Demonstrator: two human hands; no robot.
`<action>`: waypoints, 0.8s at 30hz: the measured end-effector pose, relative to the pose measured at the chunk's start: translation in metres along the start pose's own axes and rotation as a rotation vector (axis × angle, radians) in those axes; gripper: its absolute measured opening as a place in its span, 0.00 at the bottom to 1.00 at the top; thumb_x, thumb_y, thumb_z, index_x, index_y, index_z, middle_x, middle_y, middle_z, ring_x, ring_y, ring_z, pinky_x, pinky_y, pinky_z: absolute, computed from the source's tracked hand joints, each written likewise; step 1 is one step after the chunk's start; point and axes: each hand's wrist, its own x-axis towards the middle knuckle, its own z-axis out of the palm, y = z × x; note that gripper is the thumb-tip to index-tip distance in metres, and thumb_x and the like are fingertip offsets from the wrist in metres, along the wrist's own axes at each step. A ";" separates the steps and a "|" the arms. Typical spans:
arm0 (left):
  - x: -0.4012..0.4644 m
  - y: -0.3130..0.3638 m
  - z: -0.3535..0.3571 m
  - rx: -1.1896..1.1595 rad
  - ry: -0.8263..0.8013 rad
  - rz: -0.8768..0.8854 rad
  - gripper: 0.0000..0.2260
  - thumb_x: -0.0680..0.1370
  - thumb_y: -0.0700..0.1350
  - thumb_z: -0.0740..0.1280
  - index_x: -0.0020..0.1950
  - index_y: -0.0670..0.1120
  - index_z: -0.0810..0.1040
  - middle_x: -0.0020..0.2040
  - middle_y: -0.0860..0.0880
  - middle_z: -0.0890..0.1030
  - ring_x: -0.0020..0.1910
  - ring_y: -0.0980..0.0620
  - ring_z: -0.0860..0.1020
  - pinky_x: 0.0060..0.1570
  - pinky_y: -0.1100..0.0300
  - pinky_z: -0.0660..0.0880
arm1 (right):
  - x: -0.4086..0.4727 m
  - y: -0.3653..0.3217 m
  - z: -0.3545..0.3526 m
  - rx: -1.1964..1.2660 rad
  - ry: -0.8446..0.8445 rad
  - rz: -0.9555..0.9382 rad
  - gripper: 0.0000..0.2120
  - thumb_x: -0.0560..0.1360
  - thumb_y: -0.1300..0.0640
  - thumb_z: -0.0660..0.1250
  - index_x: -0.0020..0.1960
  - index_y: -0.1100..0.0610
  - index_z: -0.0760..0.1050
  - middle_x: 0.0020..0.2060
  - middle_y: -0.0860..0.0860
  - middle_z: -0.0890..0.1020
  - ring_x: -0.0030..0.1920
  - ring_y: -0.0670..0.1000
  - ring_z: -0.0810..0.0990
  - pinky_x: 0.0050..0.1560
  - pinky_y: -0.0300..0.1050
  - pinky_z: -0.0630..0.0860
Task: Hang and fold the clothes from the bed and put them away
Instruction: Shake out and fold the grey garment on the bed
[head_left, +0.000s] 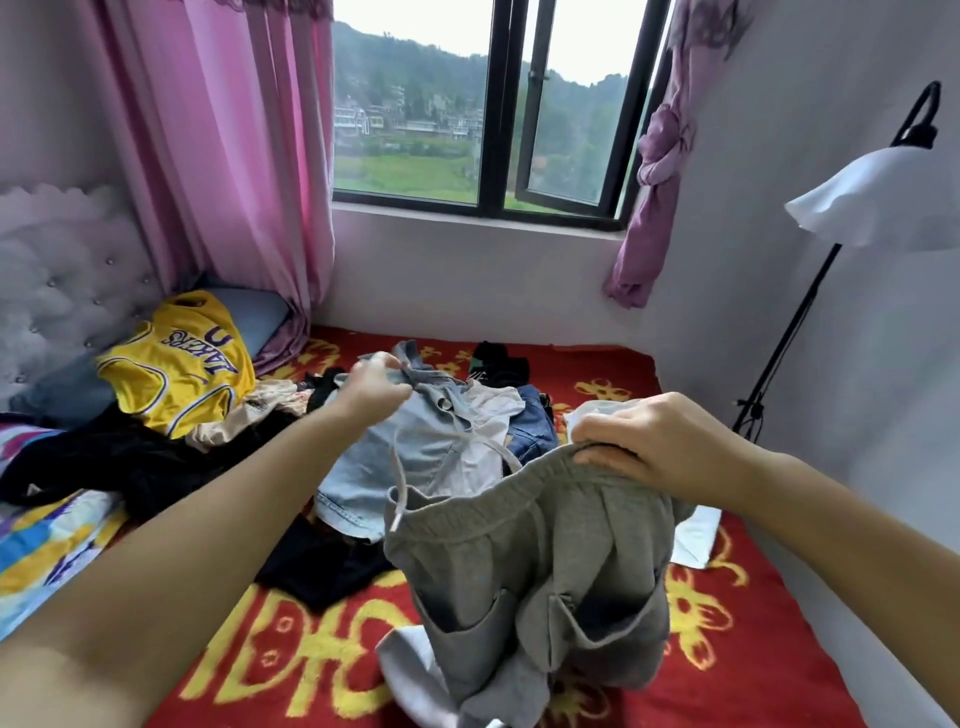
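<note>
Right hand (660, 441) grips the elastic waistband of the grey drawstring sweat shorts (530, 566), lower centre of frame. They hang lifted off the bed so the fabric drops straight, likely to find the shape before folding.

Left hand (371, 387) reaches to centre frame, fingers curled on the pale blue denim garment (384, 457); blurred, so exact pinch unclear. Probably clearing it or picking the next piece.

The remaining pile sits on the red-and-yellow patterned blanket (727, 623): yellow basketball jersey (176, 369) at left, black clothes (119, 462) below it. Most of the task looks undone; nothing folded in view.
</note>
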 end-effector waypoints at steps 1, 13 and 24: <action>-0.007 0.000 0.006 0.040 0.054 0.158 0.14 0.78 0.40 0.66 0.63 0.43 0.74 0.56 0.44 0.75 0.56 0.45 0.76 0.57 0.56 0.73 | 0.000 0.001 0.000 0.002 0.003 -0.003 0.23 0.80 0.41 0.48 0.50 0.53 0.78 0.39 0.49 0.82 0.38 0.54 0.80 0.39 0.50 0.76; -0.065 -0.038 0.046 0.306 -0.650 0.280 0.32 0.73 0.39 0.65 0.73 0.58 0.61 0.67 0.52 0.73 0.63 0.51 0.73 0.62 0.54 0.72 | 0.037 0.022 -0.010 0.089 0.155 0.021 0.17 0.79 0.45 0.59 0.49 0.56 0.78 0.34 0.49 0.82 0.32 0.53 0.79 0.38 0.52 0.78; -0.030 -0.016 -0.060 -0.061 -0.223 -0.044 0.21 0.60 0.39 0.58 0.48 0.35 0.80 0.36 0.43 0.74 0.29 0.50 0.71 0.27 0.63 0.66 | 0.066 0.062 0.028 -0.091 -0.651 0.227 0.19 0.67 0.35 0.69 0.45 0.51 0.77 0.37 0.45 0.79 0.38 0.48 0.77 0.39 0.42 0.73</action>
